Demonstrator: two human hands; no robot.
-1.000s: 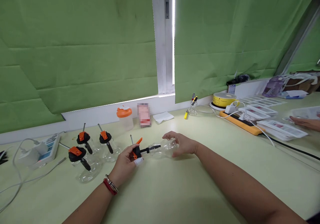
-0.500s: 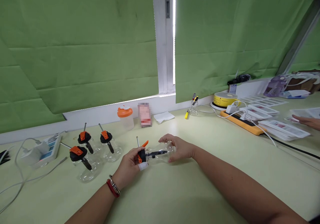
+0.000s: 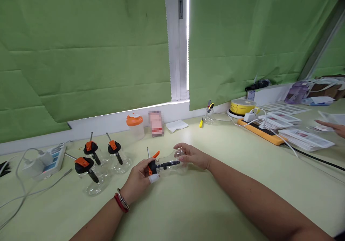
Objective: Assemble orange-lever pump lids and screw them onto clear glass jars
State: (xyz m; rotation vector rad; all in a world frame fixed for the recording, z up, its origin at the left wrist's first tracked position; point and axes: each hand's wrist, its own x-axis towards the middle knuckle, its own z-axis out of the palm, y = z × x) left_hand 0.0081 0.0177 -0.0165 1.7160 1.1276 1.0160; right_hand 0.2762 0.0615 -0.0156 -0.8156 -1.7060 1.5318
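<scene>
A clear bottle (image 3: pixel 175 157) lies on its side just over the table, a dark tube inside it and a thin metal rod sticking out of its black-and-orange lid (image 3: pixel 152 167). Wrapped round that lid are the fingers of my left hand (image 3: pixel 140 178), which has white tape on the thumb. At the other end my right hand (image 3: pixel 194 156) curves round the bottle's base, its thumb on the upper side. To the left, three similar bottles with black-and-orange lids stand close together: one in front (image 3: pixel 94 187), one behind (image 3: pixel 91 148) and one on the right (image 3: pixel 122 163).
At the back are an orange-lidded cup (image 3: pixel 136 129), a tissue (image 3: pixel 177 126) and a small jar of screwdrivers (image 3: pixel 208 117). Cables and a white power strip (image 3: pixel 55 162) lie left. Rightward are an orange power strip (image 3: pixel 261 132), stacked cards (image 3: pixel 306 139) and another person's hand (image 3: pixel 335 128).
My right thumb has moved from the bottle's lower side up across its base. My left hand stays on the lid. At the far right the other person's hand has shifted slightly.
</scene>
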